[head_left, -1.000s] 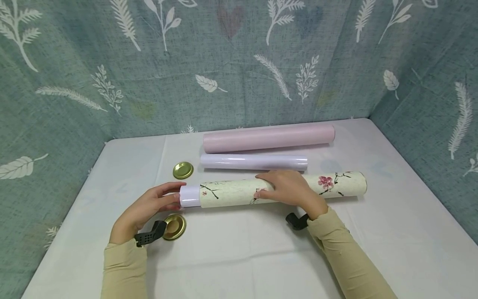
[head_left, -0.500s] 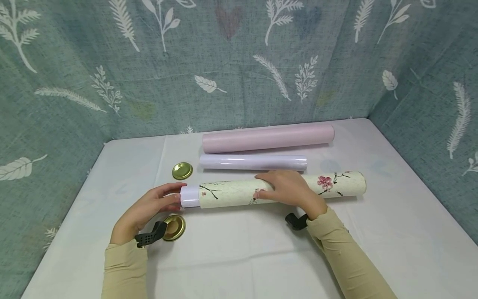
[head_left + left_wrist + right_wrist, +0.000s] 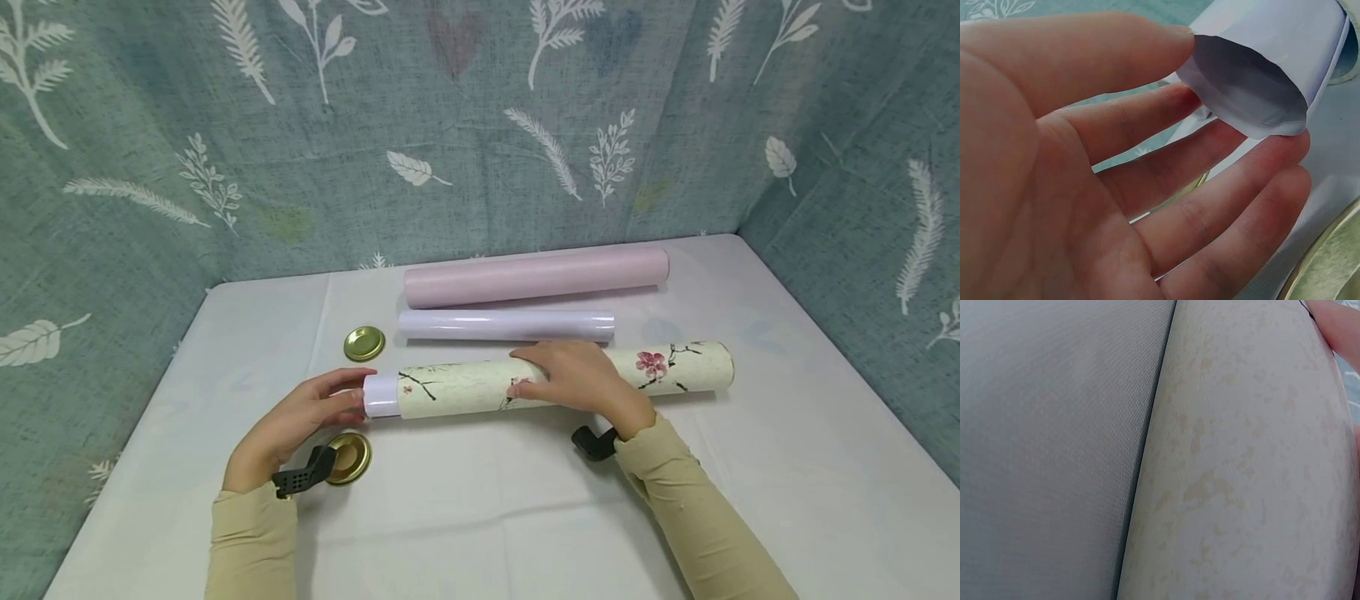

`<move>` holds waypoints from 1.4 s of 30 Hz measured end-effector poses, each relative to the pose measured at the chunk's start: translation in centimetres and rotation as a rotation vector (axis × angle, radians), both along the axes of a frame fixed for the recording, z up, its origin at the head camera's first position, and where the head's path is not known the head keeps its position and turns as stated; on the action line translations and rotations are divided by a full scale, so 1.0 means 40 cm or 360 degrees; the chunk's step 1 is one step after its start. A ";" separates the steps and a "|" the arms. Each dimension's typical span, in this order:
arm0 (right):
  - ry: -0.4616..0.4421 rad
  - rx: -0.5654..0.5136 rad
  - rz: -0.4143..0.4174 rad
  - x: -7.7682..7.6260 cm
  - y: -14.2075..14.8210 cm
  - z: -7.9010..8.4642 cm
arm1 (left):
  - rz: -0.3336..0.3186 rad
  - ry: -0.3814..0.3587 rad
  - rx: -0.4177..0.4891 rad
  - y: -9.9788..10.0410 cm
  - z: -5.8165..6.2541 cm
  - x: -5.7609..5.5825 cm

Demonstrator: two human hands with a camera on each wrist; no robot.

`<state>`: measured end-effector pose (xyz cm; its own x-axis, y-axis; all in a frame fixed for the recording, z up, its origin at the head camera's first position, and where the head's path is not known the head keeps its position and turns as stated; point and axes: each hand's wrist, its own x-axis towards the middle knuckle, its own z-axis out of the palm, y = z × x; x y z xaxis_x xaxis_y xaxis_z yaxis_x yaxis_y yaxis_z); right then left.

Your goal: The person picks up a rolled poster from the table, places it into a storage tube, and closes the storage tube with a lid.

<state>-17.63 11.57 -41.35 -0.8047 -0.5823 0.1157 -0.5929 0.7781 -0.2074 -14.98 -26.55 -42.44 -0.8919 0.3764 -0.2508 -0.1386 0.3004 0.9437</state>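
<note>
White tube (image 3: 382, 395), pinched between left fingers (image 3: 1141, 115), right fingers (image 3: 530, 390) gripping the flowered roll (image 3: 457, 391) around it; a hard left squeeze could crumple the tube!

Most of the inner lilac roll (image 3: 381, 395) lies out of sight inside the floral roll (image 3: 457, 390), so how far in it reaches cannot be told, and the right hand (image 3: 573, 375) covers the middle of the latter. A black wrist camera (image 3: 306, 473) blocks one side of the nearer gold lid (image 3: 356, 463), while both sleeves (image 3: 251, 542) run off the bottom of the head view. The left wrist view crops the left hand (image 3: 296, 417) at left and below, and the right wrist view cuts the floral roll at top and bottom.
</note>
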 end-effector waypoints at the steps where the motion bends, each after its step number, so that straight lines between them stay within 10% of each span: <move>1: -0.0001 0.0001 0.0001 0.000 0.000 0.000 | -0.0005 0.0004 0.0008 -0.001 -0.001 0.000; 42: -0.0009 0.0003 -0.0009 -0.001 -0.004 0.002 | -0.0030 0.0021 0.0020 0.026 0.002 -0.007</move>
<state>-17.69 11.42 -41.27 -0.8085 -0.5782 0.1098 -0.5875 0.7816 -0.2095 -15.28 -25.49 -42.38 -0.8877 0.3963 -0.2345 -0.1207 0.2912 0.9490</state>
